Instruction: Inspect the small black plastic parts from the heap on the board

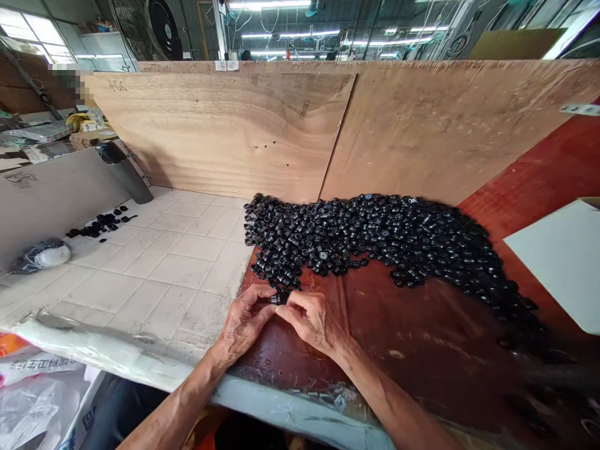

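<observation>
Both hands meet over the near part of the dark red board [375, 325], just in front of a large pile of small black round plastic parts [356, 231]. My left hand [246, 319] pinches one small black plastic part [276, 298] between thumb and forefinger. My right hand [309, 315] closes at the same spot, its thumb and fingertips pressed together against that part. The fingers cover much of it, so its exact shape cannot be made out.
A tall wooden panel [225, 131] stands behind the pile. On the white tiled surface [154, 262] at left are a dark bottle [124, 172], scattered black pieces [100, 224] and a plastic-wrapped bundle [42, 255]. A white box [562, 262] lies at right. The table's padded edge [300, 406] runs in front.
</observation>
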{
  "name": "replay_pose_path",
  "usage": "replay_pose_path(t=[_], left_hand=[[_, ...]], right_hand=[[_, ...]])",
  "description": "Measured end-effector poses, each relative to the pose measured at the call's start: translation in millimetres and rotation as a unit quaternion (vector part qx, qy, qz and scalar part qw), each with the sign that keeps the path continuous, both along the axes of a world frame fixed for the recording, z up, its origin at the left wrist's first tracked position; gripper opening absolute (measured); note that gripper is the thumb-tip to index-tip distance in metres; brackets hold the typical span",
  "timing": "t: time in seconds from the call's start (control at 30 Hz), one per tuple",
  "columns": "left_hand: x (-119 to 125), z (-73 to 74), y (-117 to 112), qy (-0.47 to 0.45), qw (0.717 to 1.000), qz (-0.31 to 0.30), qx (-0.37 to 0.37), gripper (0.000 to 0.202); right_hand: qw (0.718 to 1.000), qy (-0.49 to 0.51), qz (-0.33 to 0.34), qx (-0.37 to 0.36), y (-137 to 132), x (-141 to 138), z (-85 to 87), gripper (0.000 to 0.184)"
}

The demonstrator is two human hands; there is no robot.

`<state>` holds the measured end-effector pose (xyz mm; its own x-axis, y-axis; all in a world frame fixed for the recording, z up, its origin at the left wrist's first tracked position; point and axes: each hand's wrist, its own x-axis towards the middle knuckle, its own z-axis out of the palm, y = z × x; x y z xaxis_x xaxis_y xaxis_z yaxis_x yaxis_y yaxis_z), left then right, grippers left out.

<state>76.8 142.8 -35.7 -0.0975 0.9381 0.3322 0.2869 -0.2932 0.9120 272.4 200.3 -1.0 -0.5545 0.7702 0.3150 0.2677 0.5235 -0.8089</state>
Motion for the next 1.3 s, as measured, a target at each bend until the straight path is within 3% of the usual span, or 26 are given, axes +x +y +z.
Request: replay_pose_path(t=[0.1,0.2,0.33,0.43,0.57,0.67,0.73,0.77,0.83,0.93,1.07,1.3], left_hand=[[0,-0.8,0,0.020,1.000,0.005,-0.002,0.022],[0,-1.4,0,0.018,1.000,0.006,-0.003,0.023],[-1,-1.8,1,0.035,0.999,-0.009,0.001,0.022],[1,0.7,0,0.090,0.995,-0.010,0.035,0.019],[3,15.5,-9,0.172,0.981,-0.024,0.093,0.018],[1,31.6,-25,0.236,0.968,-0.080,0.034,0.015],[-5,37.4,-36,0.270,0.958,-0.086,-0.034,0.005],[-8,37.5,-39,0.279,0.957,-0.058,-0.060,0.010],[-15,32.1,-42,0.280,0.956,0.035,-0.077,0.024],[-19,15.6,-33,0.276,0.951,0.129,-0.061,0.023],[-14,-2.7,-15,0.311,0.941,0.129,-0.027,0.036],[-9,-6.9,-12,0.314,0.942,0.119,0.008,0.017]], right_hand=[[1.000,0.017,-0.003,0.000,1,0,2.3,0.014],[1.000,0.016,-0.003,-0.002,1,0,4.3,0.019],[0.998,0.061,-0.001,-0.018,0,-3,1.2,0.008],[0.988,0.079,-0.006,-0.131,-2,-9,-5.0,0.006],[0.948,0.070,-0.019,-0.310,-3,-10,-5.0,0.008],[0.934,-0.019,0.044,-0.355,-1,-1,3.4,0.010],[0.936,-0.092,0.079,-0.331,1,7,7.2,0.019],[0.946,-0.117,0.072,-0.294,3,9,7.2,0.022],[0.974,-0.138,0.011,-0.180,6,11,2.6,0.024],[0.988,-0.133,-0.061,-0.040,9,7,-12.1,0.019],[0.991,-0.114,-0.023,0.060,10,0,-29.8,0.028],[0.986,-0.126,-0.001,0.106,8,0,-33.1,0.018]])
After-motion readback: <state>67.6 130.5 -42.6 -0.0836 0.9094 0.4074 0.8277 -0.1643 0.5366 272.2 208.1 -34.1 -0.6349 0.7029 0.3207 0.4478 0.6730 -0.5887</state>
